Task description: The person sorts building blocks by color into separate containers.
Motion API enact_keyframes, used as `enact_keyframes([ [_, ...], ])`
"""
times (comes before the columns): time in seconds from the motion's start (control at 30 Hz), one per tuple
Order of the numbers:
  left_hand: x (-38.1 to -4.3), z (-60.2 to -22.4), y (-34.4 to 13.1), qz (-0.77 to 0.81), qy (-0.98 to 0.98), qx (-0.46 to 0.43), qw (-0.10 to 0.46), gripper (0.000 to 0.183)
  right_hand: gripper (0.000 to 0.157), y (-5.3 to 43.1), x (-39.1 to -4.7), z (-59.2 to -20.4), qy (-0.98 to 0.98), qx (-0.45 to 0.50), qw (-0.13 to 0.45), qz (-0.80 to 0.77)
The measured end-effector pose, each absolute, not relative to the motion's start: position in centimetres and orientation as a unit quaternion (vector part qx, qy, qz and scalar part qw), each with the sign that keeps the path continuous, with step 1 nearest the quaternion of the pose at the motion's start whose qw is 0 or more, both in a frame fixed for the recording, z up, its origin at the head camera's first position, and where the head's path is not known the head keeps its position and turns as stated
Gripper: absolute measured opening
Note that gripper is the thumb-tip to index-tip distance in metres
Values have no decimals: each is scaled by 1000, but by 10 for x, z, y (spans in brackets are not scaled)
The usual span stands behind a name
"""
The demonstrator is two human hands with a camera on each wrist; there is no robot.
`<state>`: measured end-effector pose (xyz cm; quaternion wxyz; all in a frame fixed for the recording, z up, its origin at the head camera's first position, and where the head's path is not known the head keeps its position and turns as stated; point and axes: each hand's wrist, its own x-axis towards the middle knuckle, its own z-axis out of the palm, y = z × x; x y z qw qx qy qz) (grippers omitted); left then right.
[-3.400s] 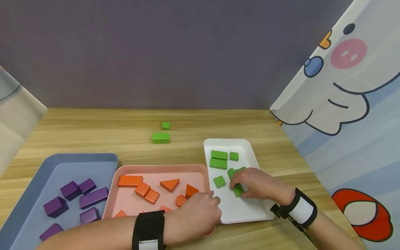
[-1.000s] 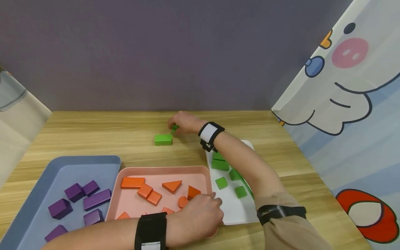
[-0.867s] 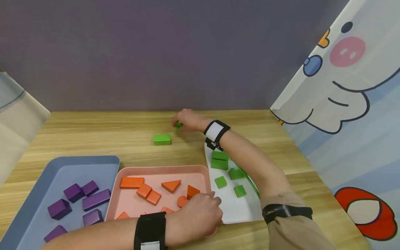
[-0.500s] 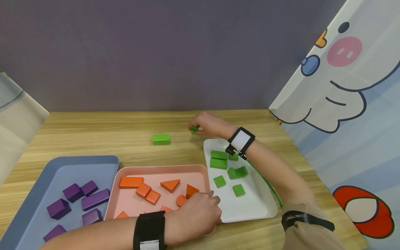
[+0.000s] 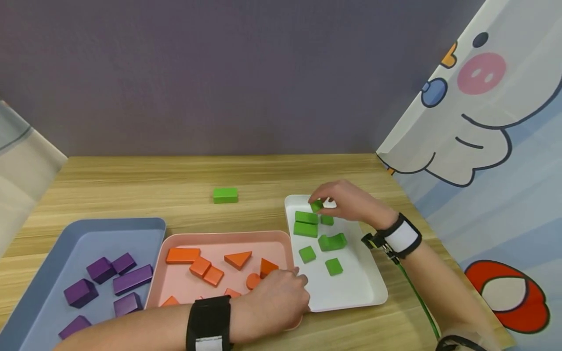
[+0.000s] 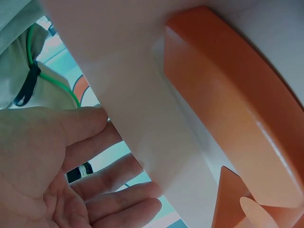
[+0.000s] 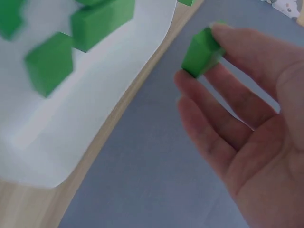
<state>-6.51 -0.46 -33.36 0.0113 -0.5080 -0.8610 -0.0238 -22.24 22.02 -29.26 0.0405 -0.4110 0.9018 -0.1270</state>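
My right hand (image 5: 347, 202) pinches a small green block (image 5: 316, 205) between thumb and fingertips, over the far end of the white tray (image 5: 351, 292). The right wrist view shows the same block (image 7: 202, 52) at the fingertips. In that tray lie several green blocks, among them a wavy-edged one (image 5: 332, 242) and a small cube (image 5: 334, 266). My left hand (image 5: 274, 300) rests at the right edge of the pink tray (image 5: 228, 237), its fingers loosely bent and touching the rim in the left wrist view. Orange blocks (image 5: 183, 255) lie in that tray, some hidden under the left arm.
A green rectangular block (image 5: 226, 195) sits alone on the wooden table (image 5: 145, 183), behind the trays. The blue-grey tray (image 5: 118, 223) at the left holds several purple blocks (image 5: 133, 280). A grey wall stands behind, and a printed curtain hangs at the right.
My right hand has picked up the small green block from the back of the table and carried it right and nearer, over the white tray. The left hand has stayed in place.
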Motion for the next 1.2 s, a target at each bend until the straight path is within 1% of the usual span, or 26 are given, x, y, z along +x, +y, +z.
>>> enact_keyframes([
  [0.27, -66, -336, -5, -22, -863, -504, 15, 17, 23, 254, -182, -300, 911, -387, 86, -112],
  [0.53, -65, -335, -4, -20, -864, -502, 18, 17, 27, 268, -158, -316, 909, -371, 129, -137],
  [0.8, -65, -335, -5, -27, -866, -500, 8, 18, 26, 274, -148, -335, 919, -340, 154, -127],
  [0.93, -65, -335, -4, -22, -865, -500, 15, 18, 27, 272, -148, -340, 921, -330, 171, -116],
  [1.1, -65, -336, -4, -16, -863, -504, 30, 19, 30, 269, -148, -342, 925, -322, 175, -98],
  [1.2, -65, -336, -4, -16, -862, -505, 30, 20, 32, 268, -148, -343, 928, -323, 168, -82],
])
